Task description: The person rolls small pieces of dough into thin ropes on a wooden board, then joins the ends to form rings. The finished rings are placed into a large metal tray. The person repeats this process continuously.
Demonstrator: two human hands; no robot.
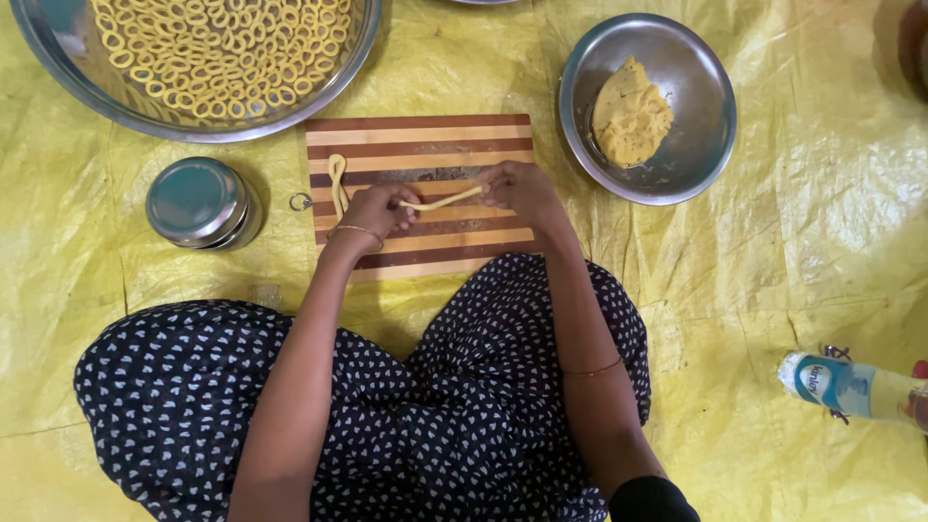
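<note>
A thin yellow dough rope [443, 201] stretches between my two hands above a striped wooden cutting board [425, 135]. My left hand [379, 209] pinches its left end and my right hand [517, 186] pinches its right end. A looped dough strip [337, 182] lies on the board's left side, just beside my left hand. A steel bowl [710, 106] at the upper right holds a lump of yellow dough [630, 114].
A large steel tray [87, 82] of several dough rings sits at the top left. A lidded steel container [198, 202] stands left of the board. A plastic bottle [851, 385] lies at the right. Yellow plastic sheeting [822, 251] covers the floor; my legs are crossed below.
</note>
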